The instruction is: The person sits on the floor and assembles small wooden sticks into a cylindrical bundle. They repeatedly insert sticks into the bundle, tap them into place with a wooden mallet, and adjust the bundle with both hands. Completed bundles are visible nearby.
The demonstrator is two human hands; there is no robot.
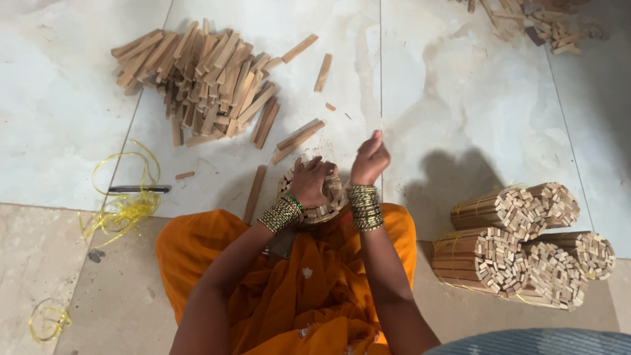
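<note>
My left hand (pixel 310 183) presses down on the top of an upright round bundle of wooden sticks (pixel 332 190) that stands on the floor in front of my lap. The fingers curl over the stick ends. My right hand (pixel 370 160) is raised just right of the bundle with its fingers pinched together; a thin strand may run from them, but it is too fine to tell. Both wrists carry stacks of gold and green bangles. Orange cloth (pixel 302 283) covers my lap below the bundle.
A big heap of loose wooden sticks (pixel 200 75) lies at the upper left, with stray sticks (pixel 299 141) nearer the bundle. Several tied stick bundles (pixel 519 246) lie stacked at the right. Yellow plastic string (pixel 125 204) and a dark tool (pixel 139 189) lie at the left.
</note>
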